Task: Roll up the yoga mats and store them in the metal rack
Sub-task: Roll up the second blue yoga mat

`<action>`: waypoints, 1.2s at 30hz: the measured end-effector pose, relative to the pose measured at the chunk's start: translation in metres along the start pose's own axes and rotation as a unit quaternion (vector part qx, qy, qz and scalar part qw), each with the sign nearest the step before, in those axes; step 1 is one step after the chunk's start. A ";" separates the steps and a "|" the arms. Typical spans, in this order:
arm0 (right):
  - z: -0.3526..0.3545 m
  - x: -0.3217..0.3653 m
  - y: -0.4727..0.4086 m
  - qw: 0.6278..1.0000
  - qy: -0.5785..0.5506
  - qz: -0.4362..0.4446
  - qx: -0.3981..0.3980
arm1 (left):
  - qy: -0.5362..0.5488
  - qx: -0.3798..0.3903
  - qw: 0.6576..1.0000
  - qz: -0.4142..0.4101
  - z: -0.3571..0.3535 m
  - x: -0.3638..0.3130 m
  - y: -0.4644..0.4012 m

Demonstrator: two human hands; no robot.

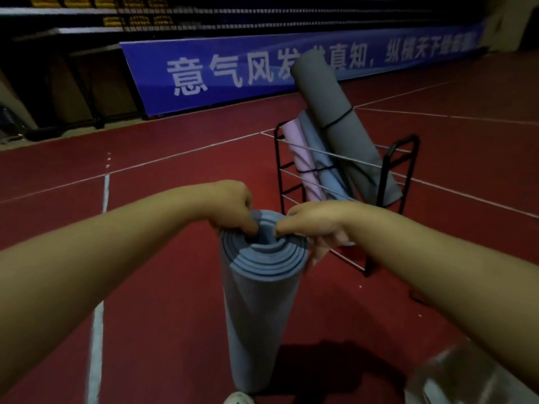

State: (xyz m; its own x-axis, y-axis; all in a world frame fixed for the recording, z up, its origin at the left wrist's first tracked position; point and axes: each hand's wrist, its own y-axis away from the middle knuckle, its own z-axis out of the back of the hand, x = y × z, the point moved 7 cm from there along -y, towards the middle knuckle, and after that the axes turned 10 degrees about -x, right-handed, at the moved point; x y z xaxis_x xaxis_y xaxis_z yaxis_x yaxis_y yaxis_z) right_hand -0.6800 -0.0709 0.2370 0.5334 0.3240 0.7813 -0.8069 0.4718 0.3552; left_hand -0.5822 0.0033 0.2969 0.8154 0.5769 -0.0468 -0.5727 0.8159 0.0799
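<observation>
a rolled blue mat [259, 310] stands upright on the red floor [175, 182], its lower end next to a white shoe [238, 399] at the bottom edge of the view. its top end shows the spiral of layers, with a hollow in the middle. both hands are at that top end. the left hand [230, 208] has its grip closed on the mat's rim, thumb dipped into the hollow and fingers curled over the far side. the right hand [313, 223] grips the rim from the other side, thumb pressed into the hollow; its other fingers hang down past the outer edge of the roll, blurred.

just beyond the hands stands a black rack [390, 167] with thin pale crossbars. three rolled mats lean in it, tilted to the upper left: a pink mat [300, 158], a grey-blue mat [318, 158] beside it, and a large grey mat [335, 112] that sticks out well above the rack, with a black strap round it.

white lines cross the floor. a blue banner [204, 71] with white characters runs along the far wall, with dim yellow seats [73, 2] above it. a blurred pale shape [466, 377] sits at the lower right.
</observation>
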 end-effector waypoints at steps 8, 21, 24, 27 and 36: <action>0.086 0.015 -0.053 0.976 -0.101 0.152 -0.116 | -0.065 -0.028 0.995 0.073 0.050 -0.036 -0.075; 0.156 -0.282 -0.223 0.909 -0.399 0.063 -0.105 | -0.188 -0.169 0.965 -0.066 -0.136 -0.223 -0.254; 0.149 -0.387 -0.244 0.916 -0.398 -0.048 -0.027 | -0.168 -0.088 0.977 -0.097 -0.220 -0.259 -0.282; 0.146 -0.483 -0.250 0.871 -0.456 -0.183 -0.024 | -0.167 -0.072 0.972 -0.149 -0.270 -0.293 -0.295; 0.145 -0.657 -0.287 0.888 0.316 -0.290 -0.165 | -0.085 -0.121 0.961 -0.234 -0.283 -0.298 -0.312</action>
State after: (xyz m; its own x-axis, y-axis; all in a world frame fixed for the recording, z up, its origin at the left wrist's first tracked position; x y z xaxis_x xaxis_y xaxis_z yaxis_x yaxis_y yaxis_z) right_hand -0.8355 -0.5380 -0.3038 0.9549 0.2947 0.0351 -0.2877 0.8903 0.3531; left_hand -0.6704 -0.4124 0.0038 0.9786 0.1478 0.1430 -0.1268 0.9811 -0.1461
